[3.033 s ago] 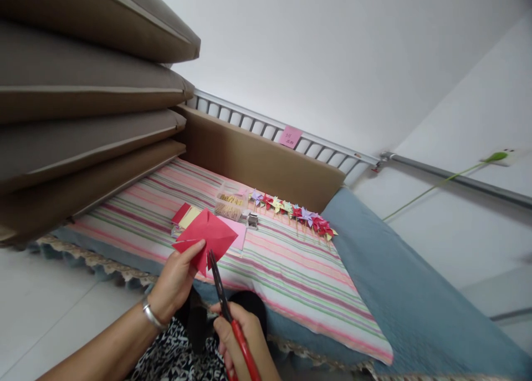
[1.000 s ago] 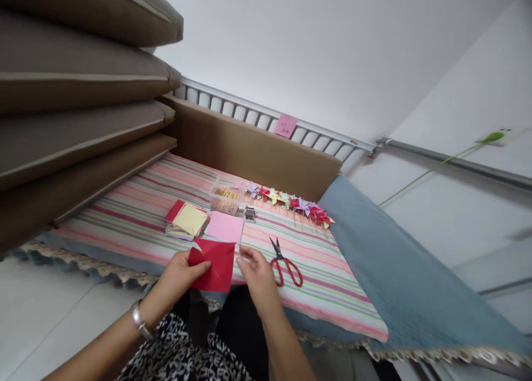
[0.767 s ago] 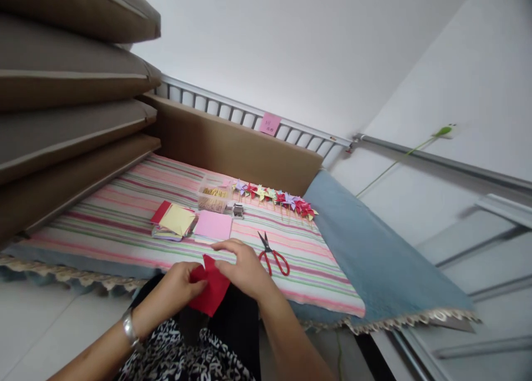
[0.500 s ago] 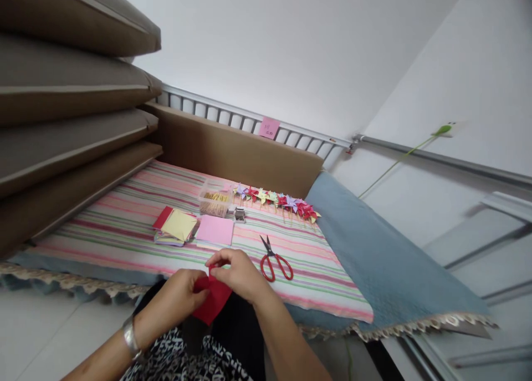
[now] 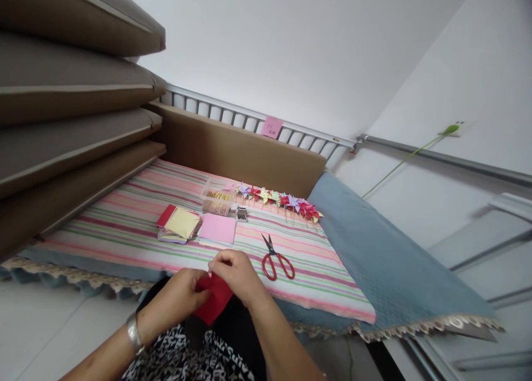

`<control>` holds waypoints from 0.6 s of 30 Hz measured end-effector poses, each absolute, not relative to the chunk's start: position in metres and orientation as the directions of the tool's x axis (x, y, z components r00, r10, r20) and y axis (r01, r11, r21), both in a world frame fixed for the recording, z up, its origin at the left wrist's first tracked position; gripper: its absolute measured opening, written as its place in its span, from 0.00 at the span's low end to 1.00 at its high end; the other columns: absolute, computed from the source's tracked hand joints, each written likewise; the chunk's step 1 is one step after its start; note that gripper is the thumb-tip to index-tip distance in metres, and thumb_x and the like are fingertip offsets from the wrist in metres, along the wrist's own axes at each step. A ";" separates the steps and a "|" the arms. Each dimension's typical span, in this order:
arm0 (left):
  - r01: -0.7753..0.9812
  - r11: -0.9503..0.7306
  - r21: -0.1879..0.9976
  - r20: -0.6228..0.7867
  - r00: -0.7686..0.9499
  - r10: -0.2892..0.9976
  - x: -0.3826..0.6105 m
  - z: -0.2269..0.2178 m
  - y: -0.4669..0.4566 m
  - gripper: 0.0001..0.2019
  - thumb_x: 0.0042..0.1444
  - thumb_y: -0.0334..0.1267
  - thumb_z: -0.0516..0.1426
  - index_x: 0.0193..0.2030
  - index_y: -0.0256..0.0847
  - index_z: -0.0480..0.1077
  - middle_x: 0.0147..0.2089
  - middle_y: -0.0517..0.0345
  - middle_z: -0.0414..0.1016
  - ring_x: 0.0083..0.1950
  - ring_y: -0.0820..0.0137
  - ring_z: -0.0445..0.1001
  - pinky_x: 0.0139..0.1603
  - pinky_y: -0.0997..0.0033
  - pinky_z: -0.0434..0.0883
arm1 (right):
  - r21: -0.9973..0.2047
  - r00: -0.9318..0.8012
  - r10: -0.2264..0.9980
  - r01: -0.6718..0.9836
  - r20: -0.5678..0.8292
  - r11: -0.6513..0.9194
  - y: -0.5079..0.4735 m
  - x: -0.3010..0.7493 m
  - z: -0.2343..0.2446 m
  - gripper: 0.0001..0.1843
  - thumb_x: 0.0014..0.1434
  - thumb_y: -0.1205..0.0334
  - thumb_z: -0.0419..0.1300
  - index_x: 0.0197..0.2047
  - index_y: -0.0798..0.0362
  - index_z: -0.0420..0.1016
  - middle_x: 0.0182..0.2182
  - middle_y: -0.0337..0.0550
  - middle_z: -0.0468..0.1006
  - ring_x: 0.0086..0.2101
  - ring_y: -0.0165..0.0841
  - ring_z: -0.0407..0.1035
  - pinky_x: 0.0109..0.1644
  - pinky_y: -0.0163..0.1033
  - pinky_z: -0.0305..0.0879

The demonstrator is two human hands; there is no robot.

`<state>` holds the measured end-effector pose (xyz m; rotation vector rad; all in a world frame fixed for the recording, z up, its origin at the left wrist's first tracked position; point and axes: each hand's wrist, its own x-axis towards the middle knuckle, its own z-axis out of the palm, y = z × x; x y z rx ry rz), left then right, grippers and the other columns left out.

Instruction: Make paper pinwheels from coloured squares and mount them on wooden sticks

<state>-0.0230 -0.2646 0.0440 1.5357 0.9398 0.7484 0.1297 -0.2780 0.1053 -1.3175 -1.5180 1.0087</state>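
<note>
A sheet of red paper [image 5: 214, 303] is held over my lap, close to the bed's front edge. My left hand [image 5: 187, 292] grips its left side between thumb and fingers. With thumb and fingertips, my right hand [image 5: 235, 273] pinches the upper corner; the exact fold there is hidden by the fingers. Scissors with red handles [image 5: 277, 262] lie partly spread on the striped cloth, right of my right hand. Beyond my hands rest a stack of pink paper squares [image 5: 218, 228] and a mixed stack topped by a yellow sheet [image 5: 180, 223].
A clear plastic box [image 5: 216, 199] holds thin sticks, with a small metal-looking item [image 5: 241, 213] beside it. Several paper pinwheels [image 5: 291, 202] lie in a row toward the back. Stacked brown cushions [image 5: 78, 103] rise at left.
My right hand has closed its fingers more tightly at the paper's upper corner. My left hand keeps its hold. The whole view has shifted slightly.
</note>
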 end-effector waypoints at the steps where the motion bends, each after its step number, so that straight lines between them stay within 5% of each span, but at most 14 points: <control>1: 0.186 -0.068 0.980 -0.030 0.478 0.878 -0.023 0.043 -0.264 0.04 0.41 0.31 0.57 0.19 0.40 0.70 0.17 0.64 0.68 0.21 0.72 0.61 0.24 0.72 0.52 | -0.952 -0.046 0.992 0.280 0.114 0.122 -0.278 0.131 0.107 0.08 0.51 0.64 0.62 0.22 0.52 0.78 0.21 0.35 0.76 0.28 0.32 0.68 0.35 0.35 0.61; 3: 0.169 -0.034 0.985 -0.051 0.475 0.878 -0.024 0.042 -0.262 0.06 0.42 0.33 0.59 0.18 0.39 0.69 0.16 0.64 0.67 0.20 0.72 0.61 0.23 0.73 0.53 | -0.962 0.018 0.990 0.237 0.142 0.134 -0.277 0.137 0.110 0.07 0.53 0.59 0.62 0.32 0.51 0.81 0.33 0.39 0.81 0.37 0.35 0.71 0.44 0.38 0.63; 6: -0.034 0.209 0.977 -0.174 0.437 0.882 -0.024 0.046 -0.257 0.05 0.42 0.37 0.64 0.23 0.37 0.74 0.19 0.59 0.74 0.23 0.68 0.70 0.28 0.71 0.64 | -0.982 0.130 0.982 0.149 0.137 0.117 -0.277 0.153 0.108 0.18 0.55 0.50 0.61 0.46 0.50 0.78 0.47 0.44 0.78 0.47 0.38 0.70 0.53 0.41 0.61; 11: -0.472 0.395 0.788 -0.271 0.310 0.911 -0.022 0.060 -0.252 0.15 0.41 0.36 0.67 0.37 0.34 0.77 0.34 0.48 0.82 0.35 0.60 0.79 0.42 0.64 0.72 | -0.999 0.217 0.975 -0.032 -0.046 -0.040 -0.293 0.159 0.073 0.27 0.53 0.38 0.60 0.44 0.53 0.78 0.38 0.48 0.81 0.38 0.38 0.74 0.44 0.42 0.66; 18: -0.607 0.384 0.696 -0.320 0.216 0.922 -0.018 0.064 -0.251 0.10 0.44 0.29 0.65 0.36 0.34 0.75 0.33 0.49 0.83 0.35 0.62 0.80 0.39 0.68 0.75 | -0.919 0.132 0.959 -0.343 -0.251 -0.193 -0.312 0.130 0.037 0.27 0.45 0.42 0.68 0.39 0.56 0.78 0.32 0.48 0.81 0.30 0.32 0.74 0.33 0.34 0.67</control>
